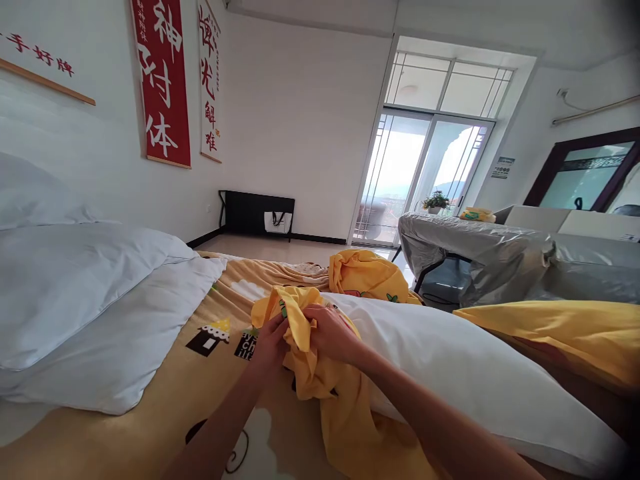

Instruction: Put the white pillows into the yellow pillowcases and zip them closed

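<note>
A bunched yellow pillowcase with small printed figures is gathered between my two hands. My left hand has its fingers closed on the cloth's left side. On the right side, my right hand grips the folds, its fingertips partly hidden by fabric. Part of the cloth hangs down toward me over the bed. A white pillow lies just right of my hands, with its far end against the yellow cloth. Whether that end is inside the cloth, I cannot tell.
White pillows are stacked at left on the tan printed bedspread. Another yellow cloth bundle lies beyond my hands, and yellow fabric is at right. A plastic-covered table stands farther back, near glass doors.
</note>
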Available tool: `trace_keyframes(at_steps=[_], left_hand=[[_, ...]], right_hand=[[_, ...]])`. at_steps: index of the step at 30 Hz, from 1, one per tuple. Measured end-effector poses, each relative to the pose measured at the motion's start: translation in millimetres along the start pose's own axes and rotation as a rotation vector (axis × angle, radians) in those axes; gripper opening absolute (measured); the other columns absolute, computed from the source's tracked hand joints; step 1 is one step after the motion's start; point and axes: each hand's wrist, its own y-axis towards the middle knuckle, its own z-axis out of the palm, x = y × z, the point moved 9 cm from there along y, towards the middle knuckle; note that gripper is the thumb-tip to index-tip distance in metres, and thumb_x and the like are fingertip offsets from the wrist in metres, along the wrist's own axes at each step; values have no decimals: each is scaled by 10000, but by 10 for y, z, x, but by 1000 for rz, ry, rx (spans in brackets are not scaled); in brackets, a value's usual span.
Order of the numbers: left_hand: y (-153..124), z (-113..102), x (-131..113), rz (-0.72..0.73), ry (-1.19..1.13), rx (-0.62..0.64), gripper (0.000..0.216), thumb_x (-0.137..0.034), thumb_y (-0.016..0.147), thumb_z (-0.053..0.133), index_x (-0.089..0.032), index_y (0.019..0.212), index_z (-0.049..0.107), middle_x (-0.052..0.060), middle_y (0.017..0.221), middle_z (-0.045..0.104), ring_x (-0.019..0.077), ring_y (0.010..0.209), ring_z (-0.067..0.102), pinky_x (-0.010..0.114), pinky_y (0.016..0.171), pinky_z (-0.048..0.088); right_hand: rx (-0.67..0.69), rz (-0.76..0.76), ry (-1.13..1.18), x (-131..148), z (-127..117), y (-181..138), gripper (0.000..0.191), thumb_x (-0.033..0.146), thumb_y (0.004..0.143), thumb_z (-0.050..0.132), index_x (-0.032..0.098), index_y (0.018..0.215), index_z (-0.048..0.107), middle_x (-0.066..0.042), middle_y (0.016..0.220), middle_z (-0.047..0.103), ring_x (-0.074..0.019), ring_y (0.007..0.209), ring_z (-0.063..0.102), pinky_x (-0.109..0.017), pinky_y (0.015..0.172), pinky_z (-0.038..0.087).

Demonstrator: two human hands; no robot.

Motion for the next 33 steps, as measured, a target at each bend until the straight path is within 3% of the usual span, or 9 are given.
trace_keyframes(at_steps=[6,12,17,20,24,26,29,33], left_hand=[[-1,19,22,6,77,-9,278,-303,558,832,-142,742,700,27,689,671,118,582,558,222,549,405],[74,-100,-38,28,154,-30,386,-451,536,830,-144,702,665,-41,522,516,53,452,392,188,452,299],[148,-166,-163,50,333,39,436,-550,606,741,-143,590,586,-50,473,439,59,440,342,200,446,274],[135,-132,-231,29,432,71,382,-421,589,776,-137,498,537,-40,455,444,65,442,339,204,447,263],[0,20,-582,224,592,31,212,-260,553,776,-153,678,644,-28,586,561,117,581,467,220,572,377],[-87,124,-678,246,667,41,206,-339,626,709,-158,711,655,-27,571,546,128,578,466,227,564,376],[-168,221,-640,155,762,73,310,-444,703,614,-151,604,620,-20,511,495,123,536,431,221,505,328],[-170,219,-547,103,806,55,365,-467,708,630,-147,541,575,-16,509,499,107,514,413,215,491,304]], right_hand=[[-128,168,45,-107,-4,21,150,68,624,483,154,578,597,15,599,574,-106,601,441,-227,564,304],[-196,72,156,-188,-62,55,195,113,688,467,166,740,647,-9,733,639,-126,673,493,-241,641,357],[-199,51,263,-341,-85,114,129,206,743,504,171,728,627,-4,704,614,-128,655,487,-245,631,374],[-178,46,257,-350,-45,114,128,227,752,508,173,727,621,-2,701,603,-126,654,480,-244,625,369],[-173,62,190,-309,-3,99,128,238,749,524,179,735,636,0,702,615,-126,653,485,-248,629,357],[-173,61,186,-264,8,100,133,234,752,519,182,734,639,4,700,613,-124,649,484,-247,627,354],[-178,60,165,-177,9,96,120,182,732,510,183,718,629,12,689,599,-120,644,479,-244,623,348],[-129,-9,111,-16,19,75,150,126,741,490,185,743,628,1,737,611,-126,687,496,-246,654,364]])
